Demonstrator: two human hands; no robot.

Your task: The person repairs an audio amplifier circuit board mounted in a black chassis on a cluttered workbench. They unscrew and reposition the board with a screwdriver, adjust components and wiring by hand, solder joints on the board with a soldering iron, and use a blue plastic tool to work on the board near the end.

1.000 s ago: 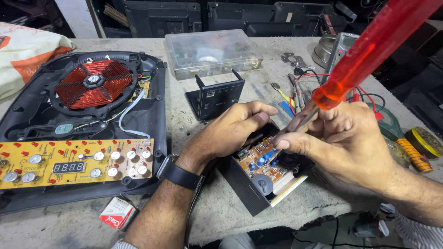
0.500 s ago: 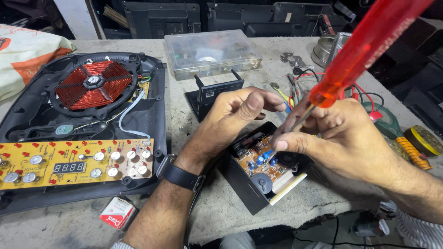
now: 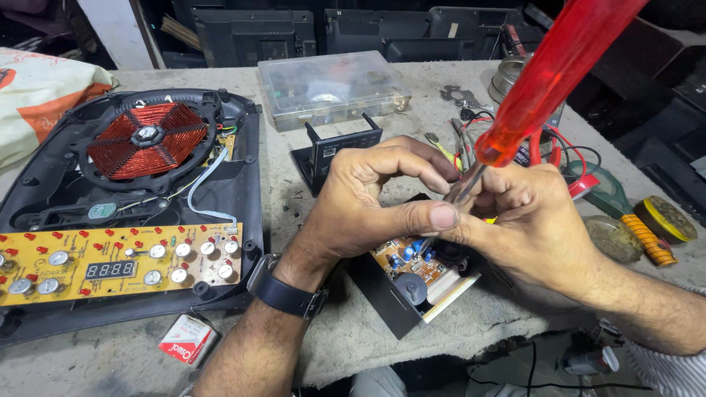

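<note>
1. Red translucent plastic screwdriver handle (image 3: 560, 70) runs from the upper right down toward the lower left; its thin metal shaft (image 3: 468, 184) continues on the same slant and disappears between the two hands.
2. Right hand (image 3: 533, 220) is closed around the lower shaft, fingers curled, well below the handle. The tip itself is hidden behind the fingers.
3. Left hand (image 3: 371, 195), with a black wristwatch (image 3: 285, 292) on its wrist, is curled over the work from the left; its thumb (image 3: 430, 217) reaches across to touch the right hand's fingers just beside the shaft. What else it pinches cannot be told.
4. Small open black plastic box with an orange-brown circuit board inside (image 3: 412, 276) lies directly beneath both hands, at the near edge of the grey worktable (image 3: 412, 110), its long axis slanted from upper right to lower left.
5. Both hands sit equally close over the board; the shaft points down into its upper end.
6. Opened induction cooker with a red coil (image 3: 143, 140) lies well apart, to the left.
</note>
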